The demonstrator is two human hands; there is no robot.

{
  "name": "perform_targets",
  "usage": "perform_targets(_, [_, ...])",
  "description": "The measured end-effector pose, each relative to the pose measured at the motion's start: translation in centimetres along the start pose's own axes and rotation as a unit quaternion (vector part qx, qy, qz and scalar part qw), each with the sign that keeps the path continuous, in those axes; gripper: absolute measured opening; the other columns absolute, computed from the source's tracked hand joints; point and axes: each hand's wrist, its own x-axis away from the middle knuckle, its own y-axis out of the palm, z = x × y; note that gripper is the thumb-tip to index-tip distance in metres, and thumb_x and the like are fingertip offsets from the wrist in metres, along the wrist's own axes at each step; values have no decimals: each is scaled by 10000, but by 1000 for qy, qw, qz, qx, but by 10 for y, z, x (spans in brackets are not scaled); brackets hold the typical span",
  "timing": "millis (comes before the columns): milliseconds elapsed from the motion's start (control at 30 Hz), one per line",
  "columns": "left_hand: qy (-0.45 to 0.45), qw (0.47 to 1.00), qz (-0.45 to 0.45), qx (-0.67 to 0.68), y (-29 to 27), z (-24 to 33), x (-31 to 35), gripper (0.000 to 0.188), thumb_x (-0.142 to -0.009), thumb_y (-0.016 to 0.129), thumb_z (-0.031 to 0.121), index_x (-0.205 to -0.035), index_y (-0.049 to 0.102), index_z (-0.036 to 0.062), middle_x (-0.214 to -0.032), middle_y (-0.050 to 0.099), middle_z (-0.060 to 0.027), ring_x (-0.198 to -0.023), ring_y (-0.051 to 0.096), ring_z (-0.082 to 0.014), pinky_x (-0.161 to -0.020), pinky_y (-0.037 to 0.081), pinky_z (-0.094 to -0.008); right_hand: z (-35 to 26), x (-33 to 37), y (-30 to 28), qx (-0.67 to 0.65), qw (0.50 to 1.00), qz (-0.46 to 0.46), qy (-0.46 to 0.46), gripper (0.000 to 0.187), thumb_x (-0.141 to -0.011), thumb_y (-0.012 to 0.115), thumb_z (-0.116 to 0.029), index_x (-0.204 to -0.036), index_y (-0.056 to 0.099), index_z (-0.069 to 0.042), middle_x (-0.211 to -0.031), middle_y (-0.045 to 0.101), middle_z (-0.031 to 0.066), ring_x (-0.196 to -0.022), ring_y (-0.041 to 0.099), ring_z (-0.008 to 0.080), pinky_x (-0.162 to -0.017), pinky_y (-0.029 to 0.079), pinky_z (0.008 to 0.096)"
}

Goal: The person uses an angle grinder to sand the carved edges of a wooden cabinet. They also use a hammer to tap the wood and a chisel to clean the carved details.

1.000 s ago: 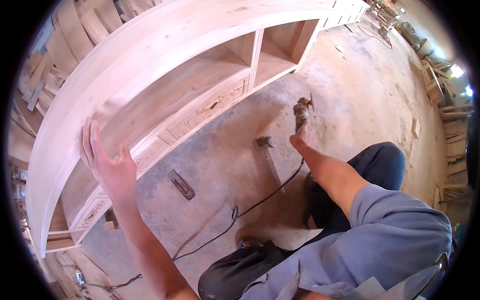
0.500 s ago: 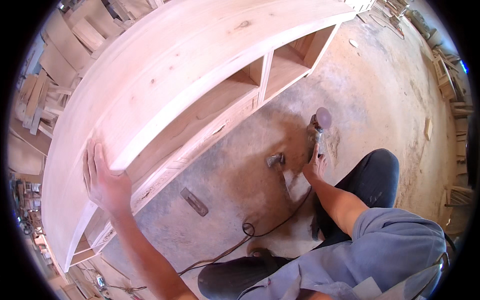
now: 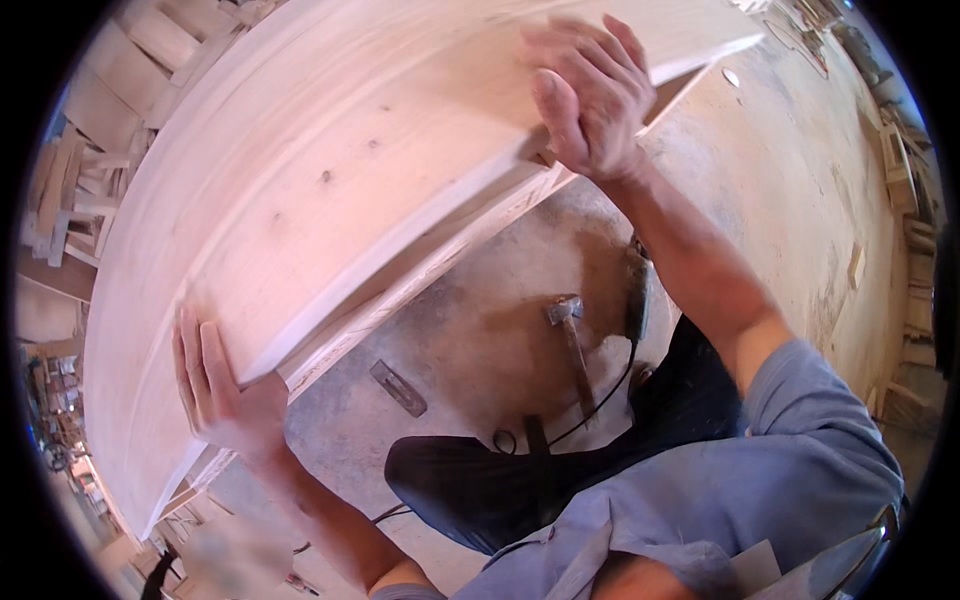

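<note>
A: Status?
B: Large curved pale unfinished wooden cabinet stands on the dusty concrete floor. Both hands spread flat on its top edge, well apart: left hand low, right hand high. Gripping nothing.
A: Tools?
B: Wood-handled hammer lies untouched on the floor. Work looks mid-way, I judge.

We note a dusty concrete floor as the carrier. Lying on it below us: a hammer, head away from us; a dark flat bar well to its left; a black cable running to a power tool, possibly a grinder, partly hidden. A large wooden cabinet stands on the floor.
</note>
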Motion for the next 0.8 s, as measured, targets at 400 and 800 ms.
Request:
perform_targets(400, [-35,992,-111,-42,6,-71,-57,703,-679,695,-72,-1342,638,153,-1331,656,-75,-1201,637,-286,-1033,498,-370,14,-61,68,58,988,-53,133,218,-826,556,-189,-770,706,-41,-768,690,178,-752,668,368,-771,526,470])
perform_targets(800, [-110,978,-175,-22,40,-130,-127,614,-696,523,-63,-1286,643,57,-1026,710,-237,-979,689,-372,-836,512,-403,81,-114,90,-51,974,-214,-62,464,-903,574,-452,-1078,670,-33,-1111,665,224,-1138,581,393,-1037,375,526])
